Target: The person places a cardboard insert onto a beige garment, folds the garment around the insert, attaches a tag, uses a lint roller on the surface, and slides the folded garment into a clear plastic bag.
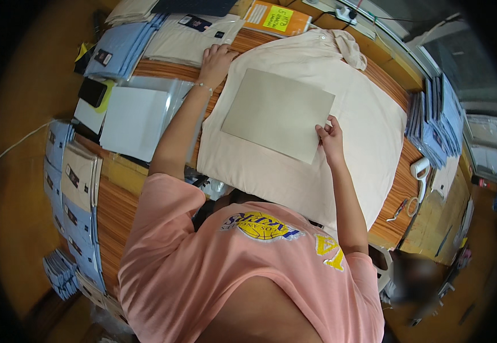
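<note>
A pale cream shirt [368,131] lies spread on the wood-grain table in front of me, its collar end at the far side. On top of it rests a flat grey-beige cardboard sheet [277,111], slightly turned. My right hand [331,139] pinches the sheet near its right edge, thumb on top. My left hand [216,62] reaches to the far left, beside the shirt's left edge and close to a bagged beige shirt [194,40]. Its fingers are stretched out over the table and hold nothing I can see.
Bagged blue shirts [120,51] and white sheets [134,123] lie to the left, more folded shirts [78,177] beyond. At right stand stacked blue shirts [437,120], a white handheld scanner [420,171] and scissors [400,210]. An orange packet [277,19] lies at the back.
</note>
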The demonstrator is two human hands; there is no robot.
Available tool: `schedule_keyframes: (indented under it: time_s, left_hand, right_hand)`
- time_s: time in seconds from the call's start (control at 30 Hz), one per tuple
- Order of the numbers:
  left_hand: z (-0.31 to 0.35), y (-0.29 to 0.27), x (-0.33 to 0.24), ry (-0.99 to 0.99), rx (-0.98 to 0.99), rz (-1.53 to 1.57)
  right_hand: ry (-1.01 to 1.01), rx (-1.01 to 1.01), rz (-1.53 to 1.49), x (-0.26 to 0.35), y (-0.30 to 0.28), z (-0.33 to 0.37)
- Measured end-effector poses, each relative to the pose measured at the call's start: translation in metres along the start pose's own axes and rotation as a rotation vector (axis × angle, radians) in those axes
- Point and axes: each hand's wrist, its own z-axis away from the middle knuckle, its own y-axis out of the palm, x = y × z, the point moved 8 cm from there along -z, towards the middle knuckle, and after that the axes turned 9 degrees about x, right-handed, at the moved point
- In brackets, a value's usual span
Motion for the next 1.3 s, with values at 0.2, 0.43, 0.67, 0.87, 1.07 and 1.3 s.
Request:
schedule_keyframes:
  time_s: [0.2,0.43,0.67,0.87,1.07,1.3]
  left_hand:
    - [0.105,-0.058,-0.014,-0.306,-0.278,0.394]
    - [0.19,-0.04,-0.112,-0.353,0.08,0.322]
    - [0.196,-0.013,-0.136,-0.382,0.15,0.289]
    - [0.201,-0.001,-0.139,-0.404,0.105,0.288]
    - [0.202,-0.003,-0.141,-0.393,0.066,0.262]
    - [0.202,0.001,-0.139,-0.409,0.106,0.248]
  right_hand:
    - [0.102,0.023,0.017,-0.011,0.012,-0.015]
    - [0.077,0.114,0.073,-0.014,0.024,-0.02]
    - [0.067,0.109,0.003,-0.023,0.025,-0.011]
    - [0.053,0.069,0.088,-0.022,0.029,-0.007]
    - [-0.043,0.115,0.322,-0.012,0.034,-0.002]
    - [-0.007,0.149,0.545,-0.011,0.038,-0.002]
